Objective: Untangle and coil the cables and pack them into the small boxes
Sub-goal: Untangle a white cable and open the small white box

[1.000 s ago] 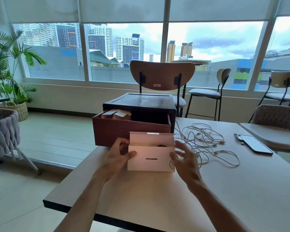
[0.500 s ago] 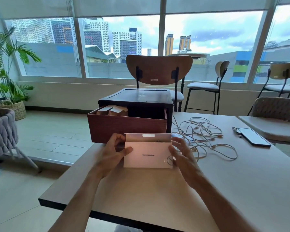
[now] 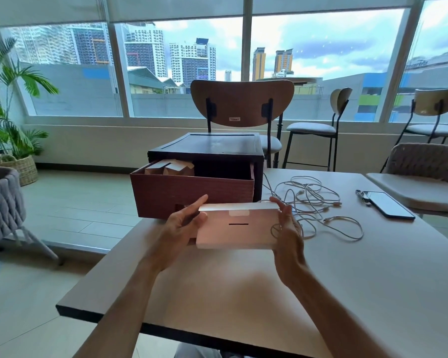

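Small box (image 3: 234, 229) flap now down, L hand (image 3: 183, 227), R hand (image 3: 289, 235) grip its ends

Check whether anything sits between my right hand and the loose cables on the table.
Nothing visible does. The right hand grips the right end of the small white box, and the tangled cables lie on the table directly beside it.

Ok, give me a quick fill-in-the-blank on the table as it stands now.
1. The small white box is gripped by ____ hands, the left hand and the right hand.
2. The tangled cables lie on the table between that box and the ____.
3. The wooden drawer behind the box stands ____.
Missing words: both; phone; open.
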The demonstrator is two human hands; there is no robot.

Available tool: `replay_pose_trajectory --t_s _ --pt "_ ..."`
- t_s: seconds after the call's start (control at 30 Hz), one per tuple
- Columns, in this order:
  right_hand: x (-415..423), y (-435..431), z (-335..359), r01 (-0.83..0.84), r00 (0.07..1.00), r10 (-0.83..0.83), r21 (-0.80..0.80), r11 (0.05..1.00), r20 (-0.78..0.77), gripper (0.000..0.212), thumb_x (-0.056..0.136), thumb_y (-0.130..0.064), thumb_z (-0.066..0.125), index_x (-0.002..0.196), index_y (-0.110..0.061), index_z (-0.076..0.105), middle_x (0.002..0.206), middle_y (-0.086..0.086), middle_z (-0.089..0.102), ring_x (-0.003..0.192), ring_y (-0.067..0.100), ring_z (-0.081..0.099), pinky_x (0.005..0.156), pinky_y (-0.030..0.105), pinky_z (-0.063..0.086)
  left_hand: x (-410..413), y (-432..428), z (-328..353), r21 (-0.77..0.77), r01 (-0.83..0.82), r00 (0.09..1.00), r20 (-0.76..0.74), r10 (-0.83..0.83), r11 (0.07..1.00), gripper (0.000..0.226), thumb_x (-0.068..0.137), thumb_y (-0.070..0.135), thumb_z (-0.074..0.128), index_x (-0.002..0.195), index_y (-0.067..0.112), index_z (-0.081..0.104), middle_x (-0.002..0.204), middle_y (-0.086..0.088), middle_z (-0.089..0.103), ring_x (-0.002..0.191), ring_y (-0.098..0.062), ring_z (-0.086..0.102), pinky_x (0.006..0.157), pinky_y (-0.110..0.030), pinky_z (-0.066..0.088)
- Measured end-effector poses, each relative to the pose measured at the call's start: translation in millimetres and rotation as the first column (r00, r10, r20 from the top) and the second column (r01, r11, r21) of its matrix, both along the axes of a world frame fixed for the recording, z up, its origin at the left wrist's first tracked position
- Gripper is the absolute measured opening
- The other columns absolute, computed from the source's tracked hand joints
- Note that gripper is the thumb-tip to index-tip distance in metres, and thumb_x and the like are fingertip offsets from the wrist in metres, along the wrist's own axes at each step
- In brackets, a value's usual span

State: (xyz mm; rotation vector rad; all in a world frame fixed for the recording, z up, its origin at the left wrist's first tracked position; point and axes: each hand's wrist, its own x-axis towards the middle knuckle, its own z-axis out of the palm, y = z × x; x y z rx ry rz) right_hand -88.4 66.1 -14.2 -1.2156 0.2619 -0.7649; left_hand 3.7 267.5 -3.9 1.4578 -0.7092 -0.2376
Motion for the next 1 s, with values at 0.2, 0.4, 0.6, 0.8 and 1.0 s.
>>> replay_pose_trajectory --t_s 0.2,0.4,0.6,0.8,1.0 --pt "-3.6 -7.5 15.3 -0.009 0.997 0.002 0.091 0.996 0.076 0.025 0.092 -0.05 0.057 0.101 -0.031 0.072 0.097 0.0 0.071 0.091 0.032 0.063 0.077 0.045 0.051 -11.1 -10.3 14.4 -0.014 0.015 0.999 0.037 -0.014 1.0 0.042 0.093 0.04 0.051 0.133 0.033 0.06 0.101 0.003 0.06 0.084 -0.01 0.061 0.068 -0.027 0.055" --pt "-5.6 -21.7 27.1 -0.039 0.996 0.034 0.064 0.997 0.081 0.022 0.07 -0.025 0.064 0.092 -0.023 0.067 0.086 0.009 0.057 0.084 0.027 0.049 0.067 0.038 0.039 -13.9 -23.3 41.5 0.081 0.068 0.993 0.089 -0.075 0.994 0.02 0.101 0.017 0.053 0.113 0.028 0.065 0.098 0.005 0.063 0.083 -0.008 0.061 0.065 -0.023 0.05" --pt "-2.9 -33.8 46.2 -0.077 0.988 0.08 -0.026 0.997 0.134 0.017 0.084 -0.013 0.066 0.093 -0.026 0.072 0.085 -0.001 0.067 0.08 0.024 0.059 0.06 0.033 0.049 -7.8 -36.7 75.8 0.25 0.035 0.966 0.241 -0.097 0.968 0.04 0.086 0.034 0.075 0.123 0.037 0.061 0.106 0.004 0.069 0.089 -0.01 0.071 0.071 -0.029 0.059" --pt "9.9 -54.6 91.7 -0.106 0.985 0.138 -0.262 0.959 0.105 0.031 0.078 -0.028 0.064 0.107 -0.021 0.074 0.088 0.002 0.069 0.077 0.018 0.062 0.058 0.036 0.053 7.7 -53.2 110.0 0.413 -0.019 0.9 0.404 -0.164 0.911 0.043 0.078 0.045 0.08 0.118 0.036 0.069 0.097 0.012 0.074 0.087 -0.006 0.071 0.072 -0.022 0.057" --pt "33.4 -62.2 118.8 -0.059 0.983 0.071 -0.072 0.996 0.172 0.023 0.091 -0.02 0.065 0.11 -0.009 0.071 0.079 0.004 0.065 0.07 0.015 0.059 0.052 0.028 0.049 25.9 -78.5 113.6 0.314 -0.013 0.901 0.415 -0.125 0.949 0.043 0.082 0.037 0.079 0.123 0.033 0.064 0.1 0.003 0.074 0.084 -0.016 0.073 0.071 -0.03 0.06"
